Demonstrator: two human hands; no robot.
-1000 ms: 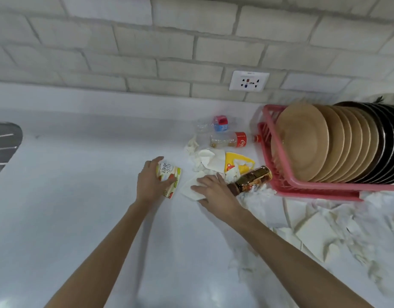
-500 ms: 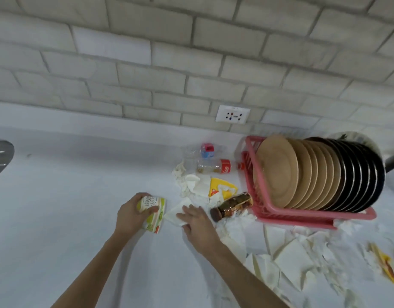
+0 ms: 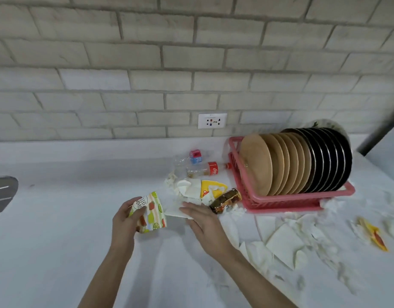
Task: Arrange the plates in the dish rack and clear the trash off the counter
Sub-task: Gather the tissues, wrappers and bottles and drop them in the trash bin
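Where the left hand is: the left hand (image 3: 125, 221) is seen left of centre, low over the white counter (image 3: 58, 218), with fingers and thumb curled round a paper cup (image 3: 150, 212) that is held tilted.
Paper cup, look: white card is printed with red and green fruit, pale stripes and a round lettered badge.
Paper cup, handling: it is judged very light, thin-walled and easily crushed. It is best taken round the middle of its wall, as it is now.
Right hand: the right hand (image 3: 202, 221) is laid flat, fingers straight, on a white napkin (image 3: 176, 211) just right of the cup. Nothing is gripped.
Napkin, handling: it is judged soft, almost weightless and likely to slide on the smooth counter. It is best pinched at an edge or bunched up.
Trash pile: crumpled tissues (image 3: 187, 190), a yellow wrapper (image 3: 210, 187) and a brown bottle (image 3: 226, 201) on its side are heaped just beyond the right hand. A clear bottle (image 3: 191, 157) and a cola bottle (image 3: 205, 171) are lying behind them.
Brown bottle, handling: it is judged the heaviest piece and apt to roll, so it is best taken round the body.
Dish rack: the pink dish rack (image 3: 280, 202) is filled with tan plates (image 3: 258, 165) and dark plates (image 3: 329, 158) stood on edge.
Far right: torn paper (image 3: 282, 243) is strewn in front of the rack.
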